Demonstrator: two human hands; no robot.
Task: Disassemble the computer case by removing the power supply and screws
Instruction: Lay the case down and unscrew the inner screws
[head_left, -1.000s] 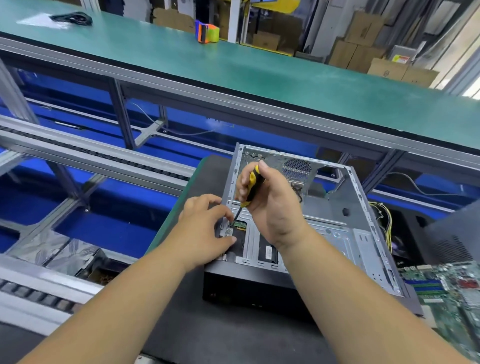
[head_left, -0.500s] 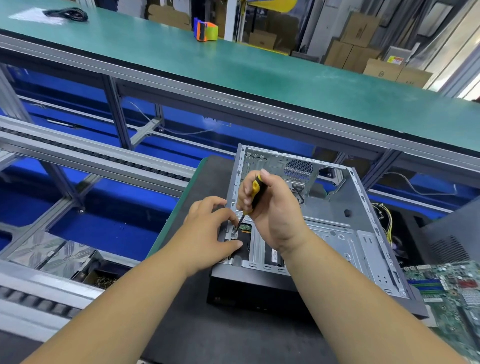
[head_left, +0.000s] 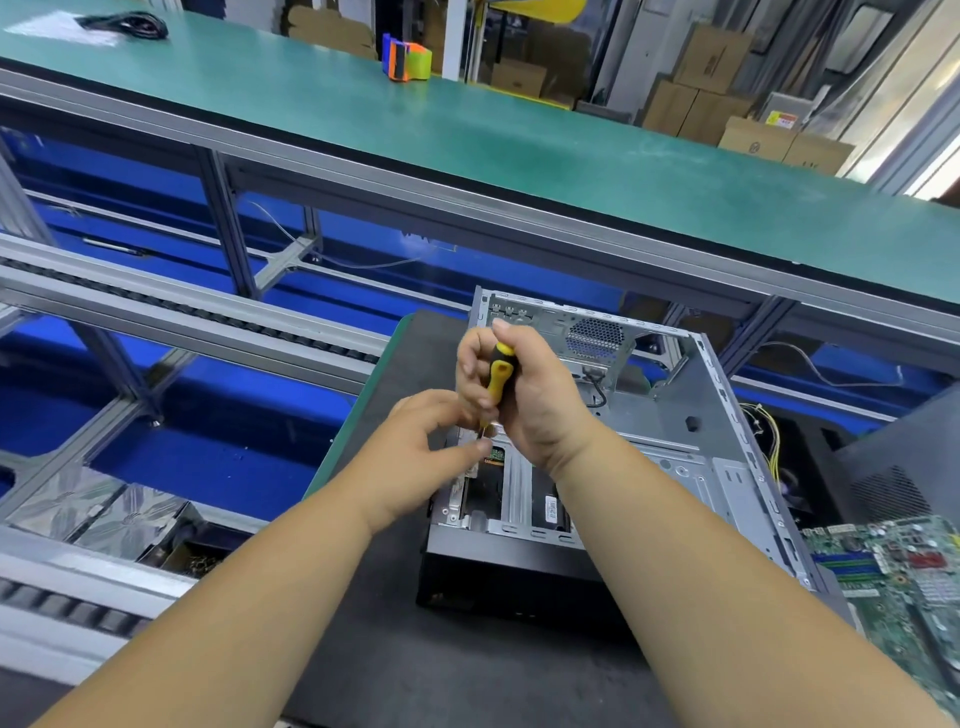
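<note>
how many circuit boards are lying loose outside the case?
1 in view. A green circuit board lies at the lower right, beside the open computer case, and runs off the frame edge. Others could sit out of view or behind the arms.

Yellow-black screwdriver (head_left: 500, 375); grey case (head_left: 691, 452); green bench top (head_left: 467, 135); green motherboard (head_left: 893, 566).

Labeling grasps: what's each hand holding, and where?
Right hand grips the screwdriver by its yellow-black handle. Left hand pinches near the tip; what it holds can't be told.
</note>
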